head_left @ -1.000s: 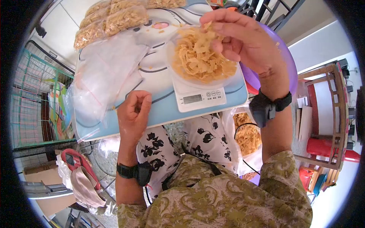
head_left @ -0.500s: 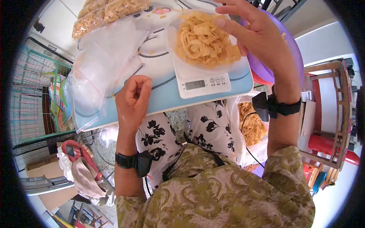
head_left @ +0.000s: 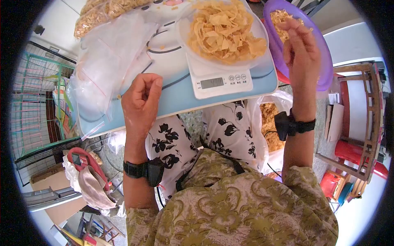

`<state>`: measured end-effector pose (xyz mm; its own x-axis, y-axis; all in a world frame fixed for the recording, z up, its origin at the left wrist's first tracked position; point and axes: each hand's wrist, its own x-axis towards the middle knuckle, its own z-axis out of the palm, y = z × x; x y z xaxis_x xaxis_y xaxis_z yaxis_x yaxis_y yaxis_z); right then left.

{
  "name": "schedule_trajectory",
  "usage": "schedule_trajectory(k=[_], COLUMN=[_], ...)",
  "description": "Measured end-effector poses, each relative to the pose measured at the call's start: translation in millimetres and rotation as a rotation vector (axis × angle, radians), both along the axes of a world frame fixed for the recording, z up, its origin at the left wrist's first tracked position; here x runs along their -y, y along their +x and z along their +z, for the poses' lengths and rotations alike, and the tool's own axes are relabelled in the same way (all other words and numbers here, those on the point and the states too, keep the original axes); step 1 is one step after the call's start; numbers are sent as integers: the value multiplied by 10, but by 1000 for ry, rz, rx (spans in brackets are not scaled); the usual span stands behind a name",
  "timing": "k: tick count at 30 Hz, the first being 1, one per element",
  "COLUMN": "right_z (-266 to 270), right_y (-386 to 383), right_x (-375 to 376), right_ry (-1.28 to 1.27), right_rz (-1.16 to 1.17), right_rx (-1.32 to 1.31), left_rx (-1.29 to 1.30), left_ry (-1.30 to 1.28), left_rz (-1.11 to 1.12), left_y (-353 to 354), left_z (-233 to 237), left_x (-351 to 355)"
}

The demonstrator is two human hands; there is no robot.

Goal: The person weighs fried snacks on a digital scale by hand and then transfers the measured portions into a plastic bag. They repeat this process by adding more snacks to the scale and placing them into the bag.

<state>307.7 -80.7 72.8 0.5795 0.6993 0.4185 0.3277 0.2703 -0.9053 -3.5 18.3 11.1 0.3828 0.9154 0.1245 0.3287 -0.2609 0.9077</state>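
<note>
Right grip point(head_left: 303, 51), bent beside the smooth purple basin point(head_left: 325, 69), held nothing discernible; left grip point(head_left: 141, 98) curled closed near filmy plastic bags point(head_left: 108, 61). Wavy ribbon chips point(head_left: 223, 35) heaped a round dish point(head_left: 183, 36).

The digital scale point(head_left: 223, 84) stands on the counter point(head_left: 176, 94), a dish point(head_left: 182, 35) of strips point(head_left: 223, 35) on top. Left of it lie plastic bags point(head_left: 108, 61), filled packets point(head_left: 107, 14) behind them; right of the counter sits a basin point(head_left: 324, 74) holding more strips.
</note>
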Motion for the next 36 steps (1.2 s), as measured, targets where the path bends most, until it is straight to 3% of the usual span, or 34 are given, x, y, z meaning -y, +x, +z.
schedule_trajectory(k=[6, 36], right_z=[-635, -756], right_y=[-46, -148], right_x=[124, 159], right_ry=[-307, -179], right_rz=[-126, -118], right_rx=[-110, -56], left_rx=[44, -87], left_ry=[-23, 5], left_rz=[-22, 47], left_y=[-30, 6], left_z=[-81, -22], left_x=[-17, 28])
